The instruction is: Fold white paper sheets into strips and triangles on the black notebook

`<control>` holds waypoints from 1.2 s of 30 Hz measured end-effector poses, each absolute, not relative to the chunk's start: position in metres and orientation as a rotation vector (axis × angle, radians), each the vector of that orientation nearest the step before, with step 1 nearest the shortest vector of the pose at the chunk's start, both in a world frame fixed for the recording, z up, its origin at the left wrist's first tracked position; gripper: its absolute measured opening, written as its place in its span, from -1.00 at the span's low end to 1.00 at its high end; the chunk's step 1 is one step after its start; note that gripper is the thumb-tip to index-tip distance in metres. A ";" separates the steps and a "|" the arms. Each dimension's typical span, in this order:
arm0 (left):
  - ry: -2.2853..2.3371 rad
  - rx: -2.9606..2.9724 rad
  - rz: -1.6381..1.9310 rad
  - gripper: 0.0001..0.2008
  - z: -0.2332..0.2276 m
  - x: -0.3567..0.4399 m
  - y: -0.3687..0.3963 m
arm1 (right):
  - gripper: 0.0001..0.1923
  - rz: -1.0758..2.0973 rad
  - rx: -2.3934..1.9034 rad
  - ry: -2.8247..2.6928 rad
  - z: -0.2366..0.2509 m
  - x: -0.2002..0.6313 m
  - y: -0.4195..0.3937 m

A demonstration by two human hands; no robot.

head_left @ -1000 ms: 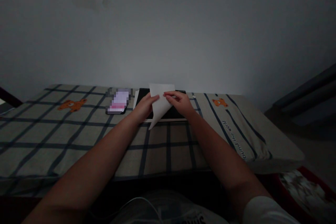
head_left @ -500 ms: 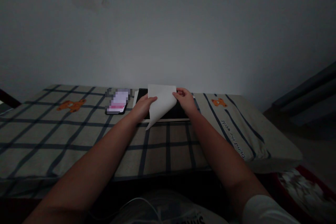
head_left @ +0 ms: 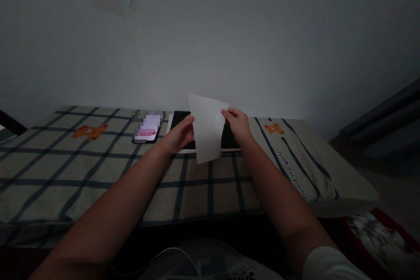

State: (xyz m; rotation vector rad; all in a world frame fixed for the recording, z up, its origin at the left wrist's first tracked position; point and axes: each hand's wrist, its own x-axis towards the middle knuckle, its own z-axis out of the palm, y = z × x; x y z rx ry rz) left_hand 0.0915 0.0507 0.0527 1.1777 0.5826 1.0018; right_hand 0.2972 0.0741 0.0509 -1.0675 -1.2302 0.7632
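Note:
A sheet of white paper (head_left: 208,129) is raised between my two hands, standing nearly upright with its lower edge hanging toward me. My right hand (head_left: 239,123) pinches its upper right corner between thumb and fingers. On the other side, my left hand (head_left: 181,134) is closed at the left edge, thumb at the rim and fingers partly hidden by the sheet. Beneath the paper lies a flat black board or folder (head_left: 180,117) with pale edges showing at its left and front. The sheet covers its middle.
A phone (head_left: 149,127) with a lit, partly blurred screen lies left of the black item. Both rest on a checked cloth (head_left: 114,166) with bear prints. A grey wall (head_left: 210,39) rises behind. A red container (head_left: 387,236) with crumpled white stuff stands low at right.
The paper has been lifted and turned more upright, its top edge higher. My right hand moved slightly right with its corner. My left thumb slid from the paper's face to its edge.

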 end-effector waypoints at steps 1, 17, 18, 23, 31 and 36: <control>0.569 1.197 1.000 -0.41 0.051 0.091 0.052 | -0.75 0.795 -1.055 -1.231 0.051 0.296 0.074; 0.899 1.090 1.204 -0.47 0.053 0.083 0.063 | -0.75 0.778 -1.087 -1.229 0.034 0.309 0.091; 0.917 1.075 1.191 -0.49 0.053 0.082 0.064 | -0.74 0.776 -1.097 -1.232 0.033 0.310 0.092; 0.892 1.044 1.130 -0.54 0.055 0.077 0.065 | -0.74 0.800 -1.157 -1.261 0.030 0.313 0.094; 0.933 0.941 0.959 -0.65 0.060 0.075 0.065 | -0.79 0.731 -1.255 -1.431 0.027 0.319 0.096; 1.030 0.970 1.085 -0.69 0.055 0.076 0.068 | -0.82 0.661 -1.400 -1.571 0.021 0.323 0.101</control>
